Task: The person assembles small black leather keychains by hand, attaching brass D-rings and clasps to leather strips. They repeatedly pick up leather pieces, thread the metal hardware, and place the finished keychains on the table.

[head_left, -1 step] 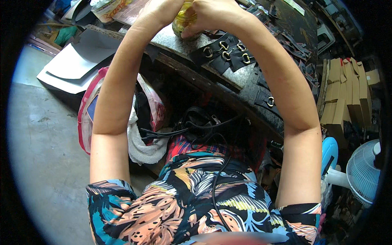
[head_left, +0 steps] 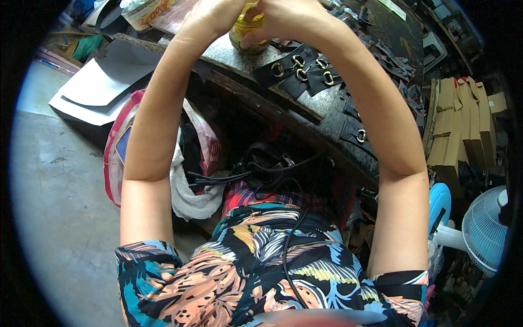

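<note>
Both my arms reach up to the top of the view and meet over a small yellow jar [head_left: 246,31] that stands on the grey worktop [head_left: 229,57]. My left hand [head_left: 211,19] wraps the jar's upper left side. From the right, my right hand [head_left: 286,16] closes on it, with the fingers over its top. The lid is hidden under my fingers. Just right of the jar lie black straps with gold rings [head_left: 300,68], spread toward the worktop's edge.
White sheets [head_left: 98,87] lie on the concrete floor at left, beside a pink bag [head_left: 115,158] holding white cloth. A black bag with cables [head_left: 267,161] sits under the worktop. Cardboard boxes [head_left: 457,125] and a white fan [head_left: 485,229] stand at right.
</note>
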Demonstrator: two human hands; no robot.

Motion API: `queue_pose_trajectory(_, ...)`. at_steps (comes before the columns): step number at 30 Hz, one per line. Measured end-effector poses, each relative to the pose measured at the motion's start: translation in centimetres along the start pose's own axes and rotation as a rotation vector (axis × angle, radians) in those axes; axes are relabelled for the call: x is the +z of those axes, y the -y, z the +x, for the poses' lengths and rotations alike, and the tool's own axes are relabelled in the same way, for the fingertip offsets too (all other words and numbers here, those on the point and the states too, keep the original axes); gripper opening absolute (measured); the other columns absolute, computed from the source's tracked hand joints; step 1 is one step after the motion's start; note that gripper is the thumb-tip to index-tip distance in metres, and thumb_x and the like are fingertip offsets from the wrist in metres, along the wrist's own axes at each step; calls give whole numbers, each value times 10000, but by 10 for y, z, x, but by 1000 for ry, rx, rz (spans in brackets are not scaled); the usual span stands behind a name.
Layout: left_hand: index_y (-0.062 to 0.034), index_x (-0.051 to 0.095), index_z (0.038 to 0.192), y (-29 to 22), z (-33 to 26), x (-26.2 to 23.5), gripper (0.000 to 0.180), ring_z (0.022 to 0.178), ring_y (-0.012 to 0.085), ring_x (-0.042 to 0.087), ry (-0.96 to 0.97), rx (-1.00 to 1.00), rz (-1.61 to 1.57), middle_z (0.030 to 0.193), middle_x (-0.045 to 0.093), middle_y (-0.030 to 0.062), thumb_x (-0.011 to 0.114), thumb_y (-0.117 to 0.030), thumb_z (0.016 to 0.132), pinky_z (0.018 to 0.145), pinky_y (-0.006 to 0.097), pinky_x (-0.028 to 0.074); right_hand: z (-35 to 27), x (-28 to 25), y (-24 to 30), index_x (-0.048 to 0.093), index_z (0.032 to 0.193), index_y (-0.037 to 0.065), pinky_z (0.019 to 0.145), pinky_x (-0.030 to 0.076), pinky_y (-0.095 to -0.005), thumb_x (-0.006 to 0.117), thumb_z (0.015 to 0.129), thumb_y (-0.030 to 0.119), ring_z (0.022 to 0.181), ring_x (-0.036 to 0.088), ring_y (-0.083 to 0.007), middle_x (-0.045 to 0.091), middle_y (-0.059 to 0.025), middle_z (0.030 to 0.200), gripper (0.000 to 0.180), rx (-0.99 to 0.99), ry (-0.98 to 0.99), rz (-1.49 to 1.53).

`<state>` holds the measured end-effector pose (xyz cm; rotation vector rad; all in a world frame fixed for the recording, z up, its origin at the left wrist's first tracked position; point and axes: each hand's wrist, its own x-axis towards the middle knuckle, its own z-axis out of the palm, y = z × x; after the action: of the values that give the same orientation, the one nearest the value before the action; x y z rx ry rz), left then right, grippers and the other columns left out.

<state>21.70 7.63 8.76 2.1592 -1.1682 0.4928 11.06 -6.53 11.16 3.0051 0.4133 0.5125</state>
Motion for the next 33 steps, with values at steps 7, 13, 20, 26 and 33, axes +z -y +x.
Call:
queue_pose_trajectory(7,2,615,1171,1,-23,16,377,1202,389,563,-47,94,493,1241,615,226,431,-288,1015,1046,464,426,-29,-20,-9,789,1103,221,1092,346,-588,768,776,469,1249,529,-284,680,-56,1218,411,-29,-82,-4)
queue_pose_trajectory(13,5,493,1444,-1,-44,25,577,1391,372,428,-38,74,-17,1463,490,248,527,-295,952,1207,414,247,-55,-14,-30,784,962,134,1033,382,-567,763,810,433,1062,638,-302,721,-91,1039,336,-10,-22,111)
queue_pose_trajectory(20,-34,564,1372,1,-35,37,544,1330,399,471,-99,-51,-70,1404,542,228,709,-171,866,1143,471,330,-153,-24,-48,740,939,42,846,518,-408,792,822,228,913,672,-326,723,-143,942,226,115,-310,338)
queue_pose_trajectory(26,21,283,1472,13,-26,34,847,1371,502,311,-16,8,99,1455,303,377,473,-638,975,1139,586,276,-259,-36,-30,649,1263,43,908,506,-347,753,854,94,982,683,-197,726,-119,1024,425,591,-329,550)
queue_pose_trajectory(33,-107,609,1275,-66,-63,46,477,1240,340,513,-359,332,329,1319,588,119,749,-121,818,1061,458,387,-315,-13,-3,611,1356,142,914,523,-365,758,809,21,984,709,-245,745,-86,1035,579,642,-344,510)
